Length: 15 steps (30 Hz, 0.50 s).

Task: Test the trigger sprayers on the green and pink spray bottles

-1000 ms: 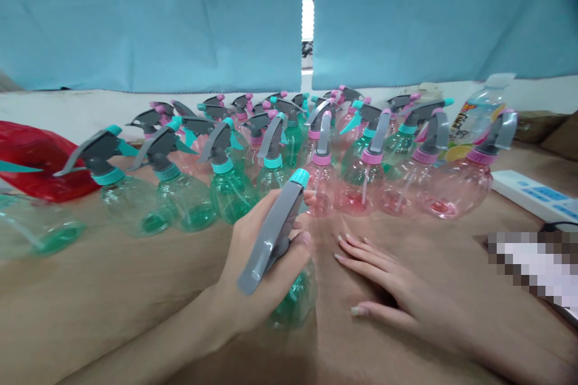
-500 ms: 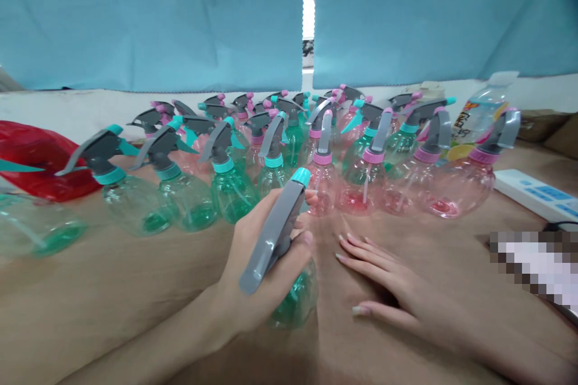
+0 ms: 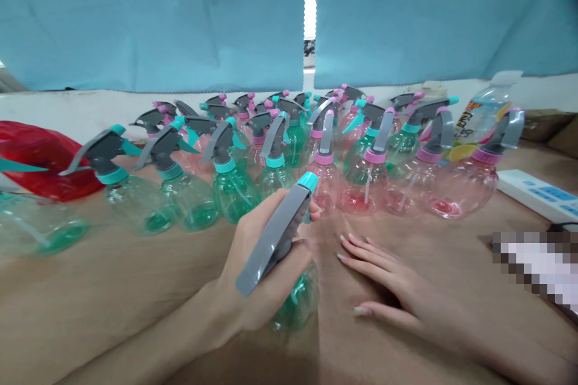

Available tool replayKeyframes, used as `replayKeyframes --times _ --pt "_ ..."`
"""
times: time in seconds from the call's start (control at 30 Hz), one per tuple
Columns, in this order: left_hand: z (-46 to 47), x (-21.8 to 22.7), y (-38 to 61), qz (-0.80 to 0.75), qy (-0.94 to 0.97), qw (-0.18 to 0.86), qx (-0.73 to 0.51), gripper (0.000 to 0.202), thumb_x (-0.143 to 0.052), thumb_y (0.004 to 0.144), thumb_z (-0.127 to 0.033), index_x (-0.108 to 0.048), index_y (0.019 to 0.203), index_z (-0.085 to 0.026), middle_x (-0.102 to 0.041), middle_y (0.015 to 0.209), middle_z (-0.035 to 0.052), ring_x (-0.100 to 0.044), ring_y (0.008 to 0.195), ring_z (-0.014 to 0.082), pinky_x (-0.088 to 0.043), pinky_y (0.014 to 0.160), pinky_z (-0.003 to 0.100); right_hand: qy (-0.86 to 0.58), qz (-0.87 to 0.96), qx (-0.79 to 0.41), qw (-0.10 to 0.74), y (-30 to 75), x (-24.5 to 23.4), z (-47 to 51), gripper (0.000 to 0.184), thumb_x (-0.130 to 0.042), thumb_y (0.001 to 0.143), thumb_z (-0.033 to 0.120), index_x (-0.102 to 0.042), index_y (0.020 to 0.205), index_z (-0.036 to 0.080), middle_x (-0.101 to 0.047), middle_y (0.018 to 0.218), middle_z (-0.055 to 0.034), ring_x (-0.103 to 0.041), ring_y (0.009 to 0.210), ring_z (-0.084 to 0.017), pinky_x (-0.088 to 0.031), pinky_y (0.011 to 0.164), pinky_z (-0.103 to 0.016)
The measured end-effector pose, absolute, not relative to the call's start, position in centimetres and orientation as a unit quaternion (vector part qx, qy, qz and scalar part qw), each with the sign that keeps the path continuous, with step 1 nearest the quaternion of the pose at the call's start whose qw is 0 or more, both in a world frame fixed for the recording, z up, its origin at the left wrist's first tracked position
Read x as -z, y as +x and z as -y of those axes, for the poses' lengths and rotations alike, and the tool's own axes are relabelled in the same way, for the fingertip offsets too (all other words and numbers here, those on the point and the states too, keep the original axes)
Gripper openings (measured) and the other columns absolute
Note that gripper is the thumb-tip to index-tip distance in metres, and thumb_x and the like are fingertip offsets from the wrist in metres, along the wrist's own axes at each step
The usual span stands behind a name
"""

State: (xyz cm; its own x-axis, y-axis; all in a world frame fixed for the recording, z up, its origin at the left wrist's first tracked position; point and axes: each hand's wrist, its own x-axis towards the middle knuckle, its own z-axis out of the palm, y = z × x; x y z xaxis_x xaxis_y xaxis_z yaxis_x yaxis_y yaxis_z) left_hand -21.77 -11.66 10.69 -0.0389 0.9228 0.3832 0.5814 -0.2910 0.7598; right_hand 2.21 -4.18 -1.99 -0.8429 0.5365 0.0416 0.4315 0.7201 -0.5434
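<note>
Left hand (image 3: 275,283) grasps a green sprayer (image 3: 295,307) below its head (image 3: 273,240); the sprayer's body shows beneath the grip. Whether its base touches the table (image 3: 130,295) is unclear. The head lies slantwise, lever end near and leftward, turquoise nozzle (image 3: 309,181) pointing away and rightward. Right hand (image 3: 409,286) rests palm down just right of the sprayer, fingers loosely spread, holding nothing, so the left is the nearer. Beyond the sprayer stand green bottles (image 3: 235,192), mainly leftward, and pink bottles (image 3: 361,192) farther right. Well right of it, behind the pink ones, a drink bottle (image 3: 490,96) wears a colourful label (image 3: 465,120) with sideways lettering I cannot read. No writing shows on the sprayer.
</note>
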Motion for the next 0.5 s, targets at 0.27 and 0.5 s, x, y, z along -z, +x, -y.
replayKeyframes --times 0.27,0.5 --pt "11.71 -10.45 -21.83 -0.552 0.655 0.241 -0.455 0.018 -0.049 0.069 -0.015 -0.051 0.084 -0.023 -0.045 0.061 -0.0060 -0.042 0.052 0.0120 -0.040 0.051 0.024 -0.261 0.927 -0.254 0.087 2.22 1.97 4.04 0.068 -0.056 0.092 0.055 -0.030 0.150 0.034 -0.024 0.159 -0.0011 -0.021 0.145 -0.030 -0.020 0.117 -0.055" --pt "11.83 -10.65 -21.71 -0.564 0.650 0.235 -0.451 0.007 -0.048 0.070 -0.018 -0.049 0.074 -0.023 -0.045 0.067 -0.0038 -0.042 0.056 0.0125 -0.038 0.049 0.023 -0.257 0.925 -0.262 0.099 2.21 2.12 4.00 0.067 -0.057 0.091 0.055 -0.031 0.150 0.034 -0.025 0.159 -0.0021 -0.023 0.144 -0.031 -0.021 0.117 -0.056"
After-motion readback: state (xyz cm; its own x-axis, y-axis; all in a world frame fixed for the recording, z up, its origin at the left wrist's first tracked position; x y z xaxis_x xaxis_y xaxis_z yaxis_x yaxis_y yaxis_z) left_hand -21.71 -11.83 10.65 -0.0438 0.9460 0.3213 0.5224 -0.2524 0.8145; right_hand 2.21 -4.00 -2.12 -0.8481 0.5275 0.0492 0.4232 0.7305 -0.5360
